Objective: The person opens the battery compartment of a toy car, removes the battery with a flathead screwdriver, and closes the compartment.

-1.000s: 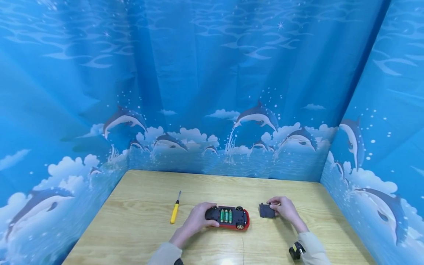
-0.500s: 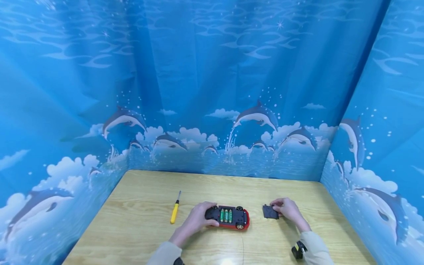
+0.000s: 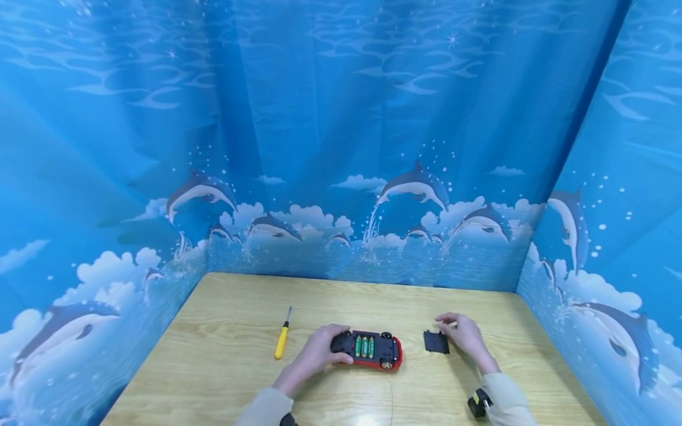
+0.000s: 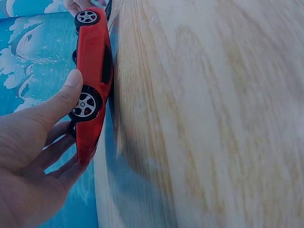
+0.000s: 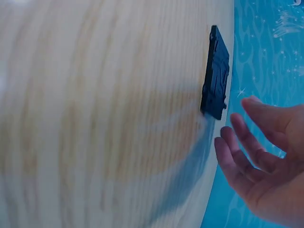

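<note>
At a wooden table (image 3: 224, 337) walled by a blue dolphin-print curtain (image 3: 319, 124), a person steadies a red toy car (image 3: 382, 349) turned on its roof, its wheels in the air. The car lies near the middle of the visible tabletop, and its upturned pose leaves three green batteries (image 3: 364, 347) exposed side by side in the underside.

The left hand (image 3: 318, 349) clamps the car's left end, thumb against the near side by a wheel (image 4: 85, 105), fingers round the far side. That hold probably serves to stop the curved roof from rocking, and it leaves the batteries uncovered and within reach.

To the right, well apart from the car, a black cover (image 3: 436, 342) lies flat on the wood, its moulded face apparently upward. The right hand (image 3: 465, 335) hovers just beside it, thumb and fingers apart with nothing between them; the right wrist view shows a gap between fingertips and cover. The cover seems placed there to be out of the way yet close by.

On the left, beyond the left hand, a yellow-handled screwdriver (image 3: 282, 341) lies untouched, tip to the far side and handle toward the person, presumably for an easy pickup.
</note>
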A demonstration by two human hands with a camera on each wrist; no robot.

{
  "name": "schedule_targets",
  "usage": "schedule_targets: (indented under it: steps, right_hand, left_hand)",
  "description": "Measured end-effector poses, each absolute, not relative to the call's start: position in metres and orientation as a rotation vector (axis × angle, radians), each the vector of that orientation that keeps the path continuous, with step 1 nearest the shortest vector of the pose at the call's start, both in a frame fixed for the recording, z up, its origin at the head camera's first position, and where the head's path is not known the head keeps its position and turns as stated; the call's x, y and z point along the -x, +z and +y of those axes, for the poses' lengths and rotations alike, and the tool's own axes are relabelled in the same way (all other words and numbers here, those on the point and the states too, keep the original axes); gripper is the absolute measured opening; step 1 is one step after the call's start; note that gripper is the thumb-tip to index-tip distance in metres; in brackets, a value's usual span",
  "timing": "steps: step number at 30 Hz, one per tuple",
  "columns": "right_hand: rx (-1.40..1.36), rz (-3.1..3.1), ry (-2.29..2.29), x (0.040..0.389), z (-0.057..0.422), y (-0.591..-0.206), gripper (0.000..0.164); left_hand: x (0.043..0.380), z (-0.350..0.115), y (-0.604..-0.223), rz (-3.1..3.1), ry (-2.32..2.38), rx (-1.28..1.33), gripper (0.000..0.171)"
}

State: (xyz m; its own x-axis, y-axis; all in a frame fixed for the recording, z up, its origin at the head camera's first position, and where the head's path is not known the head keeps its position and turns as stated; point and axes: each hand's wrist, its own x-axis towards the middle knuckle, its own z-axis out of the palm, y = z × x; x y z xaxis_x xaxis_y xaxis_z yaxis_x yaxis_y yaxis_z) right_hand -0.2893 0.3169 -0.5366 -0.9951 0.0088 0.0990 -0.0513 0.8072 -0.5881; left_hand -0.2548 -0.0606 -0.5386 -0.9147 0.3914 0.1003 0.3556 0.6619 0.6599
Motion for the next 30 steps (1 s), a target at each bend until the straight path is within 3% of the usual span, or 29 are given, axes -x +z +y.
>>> schedule_targets:
  steps: [17,30]
  right_hand:
    - [-0.254,-2.783,1.050,0.281,0.263,-0.533,0.013]
    - [-0.462,-2.822,1.180,0.269,0.229,-0.538,0.029]
  left_hand:
    - [0.255,-0.060,-0.540,2.824,1.081,-0.656,0.076]
    - [0.255,-0.061,-0.539,2.811,1.105,-0.651,0.076]
